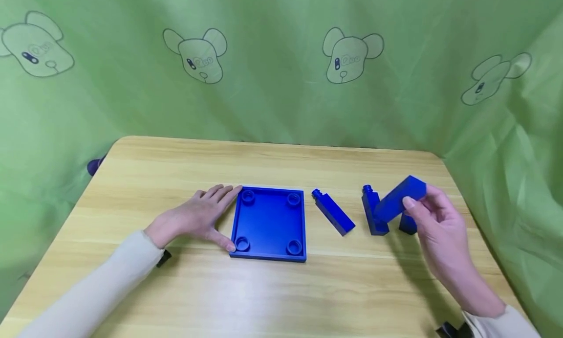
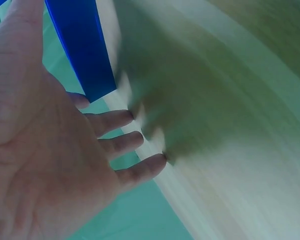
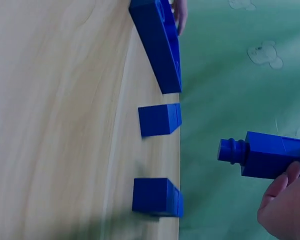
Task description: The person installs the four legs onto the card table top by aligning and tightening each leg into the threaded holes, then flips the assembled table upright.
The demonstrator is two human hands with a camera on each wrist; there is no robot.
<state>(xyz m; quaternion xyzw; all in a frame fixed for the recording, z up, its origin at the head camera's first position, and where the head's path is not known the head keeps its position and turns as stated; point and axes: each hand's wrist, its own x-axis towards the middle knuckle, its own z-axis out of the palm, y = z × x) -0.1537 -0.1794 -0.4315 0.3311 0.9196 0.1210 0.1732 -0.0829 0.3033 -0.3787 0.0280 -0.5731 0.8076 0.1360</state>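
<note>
Head view: left hand (image 1: 200, 218), fingers spread, touches the blue tray (image 1: 269, 220) on the bench (image 1: 198, 299); its four corner sockets (image 1: 294, 247) are empty. Then three blue pegs (image 1: 334, 214) rest loose; right hand (image 1: 446, 240) pinches the fourth peg (image 1: 398, 199). Work seems at its beginning.

Green cloth (image 1: 272, 108) (with cartoon heads (image 1: 202, 59)) hangs behind a wooden table (image 1: 198, 304)

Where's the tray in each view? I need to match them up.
Head: tray just below centre.
Left wrist: tray at top left, partly cut off.
Right wrist: tray at top middle.
Shared landmark: left hand, beside the tray in all three.
</note>
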